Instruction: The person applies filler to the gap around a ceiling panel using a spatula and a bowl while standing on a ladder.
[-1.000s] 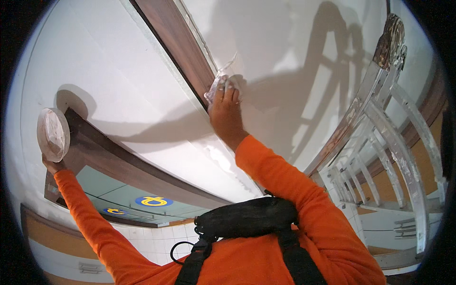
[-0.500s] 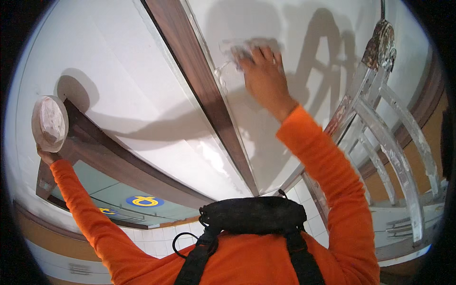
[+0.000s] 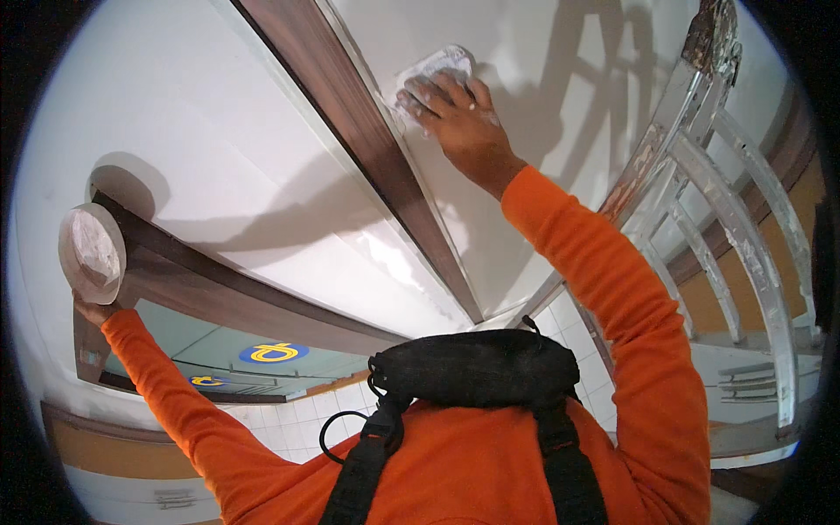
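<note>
My left hand [image 3: 94, 310] holds up a round shallow bowl [image 3: 67, 262] at the far left, gripping it from below. Inside the bowl is a pale, whitish paste. Some of the left fingers are hidden behind it. High up at the centre, my right hand [image 3: 468, 131] presses a white, paste-smeared pad [image 3: 451, 63], cloth or sponge, against the white panel [image 3: 525, 61]. Its fingers are bent over the pad and carry white smears. The panel borders a dark brown wooden strip [image 3: 354, 109], just left of that hand.
A paint-spattered metal ladder [image 3: 739, 232] stands at the right. On the left, a brown wooden frame [image 3: 227, 276] surrounds glass panels [image 3: 184, 337] with blue and yellow emblems. White floor tiles [image 3: 573, 332] show below. A black pouch [image 3: 472, 372] on straps hangs at my chest.
My right hand has shifted slightly up and left with the pad, which shows more clearly now. The bowl in my left hand sits a little lower in view. The whole view has tilted slightly.
</note>
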### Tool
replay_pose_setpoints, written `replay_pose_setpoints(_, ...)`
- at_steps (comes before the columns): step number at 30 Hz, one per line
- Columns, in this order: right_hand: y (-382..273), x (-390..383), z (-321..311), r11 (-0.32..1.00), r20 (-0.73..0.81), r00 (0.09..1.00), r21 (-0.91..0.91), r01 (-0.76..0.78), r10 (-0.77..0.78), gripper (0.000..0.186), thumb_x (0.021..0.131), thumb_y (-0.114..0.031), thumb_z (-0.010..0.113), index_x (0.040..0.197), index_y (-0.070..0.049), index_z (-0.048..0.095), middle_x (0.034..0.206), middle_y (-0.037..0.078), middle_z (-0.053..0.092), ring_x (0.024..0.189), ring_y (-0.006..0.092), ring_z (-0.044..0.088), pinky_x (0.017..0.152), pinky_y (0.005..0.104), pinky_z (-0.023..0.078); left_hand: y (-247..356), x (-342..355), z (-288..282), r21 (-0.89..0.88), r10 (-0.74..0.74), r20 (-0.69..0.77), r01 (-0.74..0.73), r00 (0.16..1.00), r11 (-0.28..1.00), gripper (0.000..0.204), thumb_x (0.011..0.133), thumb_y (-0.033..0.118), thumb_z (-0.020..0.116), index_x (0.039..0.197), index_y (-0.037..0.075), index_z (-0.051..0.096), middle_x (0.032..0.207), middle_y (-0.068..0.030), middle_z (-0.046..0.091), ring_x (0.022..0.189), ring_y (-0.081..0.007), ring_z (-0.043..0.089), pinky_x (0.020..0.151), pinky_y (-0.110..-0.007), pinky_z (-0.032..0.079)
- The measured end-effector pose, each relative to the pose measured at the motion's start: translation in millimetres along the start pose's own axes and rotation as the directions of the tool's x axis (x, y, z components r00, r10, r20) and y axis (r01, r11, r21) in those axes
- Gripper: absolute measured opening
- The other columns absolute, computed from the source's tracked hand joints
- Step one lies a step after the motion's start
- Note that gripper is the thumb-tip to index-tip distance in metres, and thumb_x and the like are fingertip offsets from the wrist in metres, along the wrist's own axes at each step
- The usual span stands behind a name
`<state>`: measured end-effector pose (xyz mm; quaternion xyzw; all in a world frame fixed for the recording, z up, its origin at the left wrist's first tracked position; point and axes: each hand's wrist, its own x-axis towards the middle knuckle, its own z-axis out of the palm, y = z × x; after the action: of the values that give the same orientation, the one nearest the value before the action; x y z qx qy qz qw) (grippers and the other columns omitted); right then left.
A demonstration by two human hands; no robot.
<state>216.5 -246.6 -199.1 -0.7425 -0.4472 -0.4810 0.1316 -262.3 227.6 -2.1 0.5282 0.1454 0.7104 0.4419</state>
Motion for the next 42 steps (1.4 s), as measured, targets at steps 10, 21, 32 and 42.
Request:
replay_pose_setpoints(10, -52.6, -150.5, 61.8, 0.999, 0.234, 0.972, -0.032, -0.024, 0.031, 0.044, 0.091, -0.028, 0.057, 0.135, -0.022, 0.058, 0.145, 0.001, 0.05, 0.132, 0.0273, 0.044, 0.109, 0.0523, 0.028, -1.6, -3.5, 18.4, -0.002, 0.022, -0.009, -0.022, 1.0, 1.0, 0.062, 0.098, 0.04, 0.038, 0.146, 0.0, 0.04, 0.147, -0.0161, 0.045, 0.134, -0.0338, 0.044, 0.111, -0.047, 0.036)
replay_pose_setpoints(21, 7.5, -63.1, -26.1, 0.745, 0.072, 0.893, 0.524, -0.413, 0.444, 0.041, 0.08, -0.002, 0.052, 0.117, -0.013, 0.067, 0.11, 0.009, 0.068, 0.101, 0.0307, 0.06, 0.086, 0.0482, 0.047, 11.1, 41.9, 13.0, -0.079, -0.022, 0.112, 0.031, 0.993, 0.996, 0.063, 0.098, 0.041, 0.038, 0.147, 0.001, 0.039, 0.148, -0.0161, 0.044, 0.135, -0.0332, 0.044, 0.112, -0.047, 0.036)
replay_pose_setpoints(32, 35.1, 74.8, -55.0, 0.994, -0.295, 0.949, 0.0, 0.112, -0.107, 0.029, 0.088, -0.017, 0.057, 0.114, -0.022, 0.069, 0.118, -0.003, 0.064, 0.114, 0.0187, 0.055, 0.099, 0.0415, 0.038, 9.7, 47.6, 12.9, 0.014, -0.053, 0.161, 0.051, 0.986, 0.999, 0.062, 0.099, 0.042, 0.041, 0.145, 0.0, 0.042, 0.146, -0.0158, 0.046, 0.132, -0.0322, 0.047, 0.111, -0.044, 0.036)
replay_pose_setpoints(42, -2.3, -47.2, 22.7, 0.994, -0.099, 0.99, -0.058, 0.09, -0.096, 0.034, 0.091, -0.022, 0.055, 0.124, -0.023, 0.064, 0.134, -0.003, 0.057, 0.127, 0.0198, 0.049, 0.11, 0.0482, 0.03, -0.4, 58.1, 16.6, 0.077, -0.076, 0.203, 0.061, 0.976, 0.995, 0.062, 0.099, 0.042, 0.042, 0.144, 0.0, 0.042, 0.146, -0.0156, 0.047, 0.131, -0.0319, 0.047, 0.111, -0.043, 0.036)
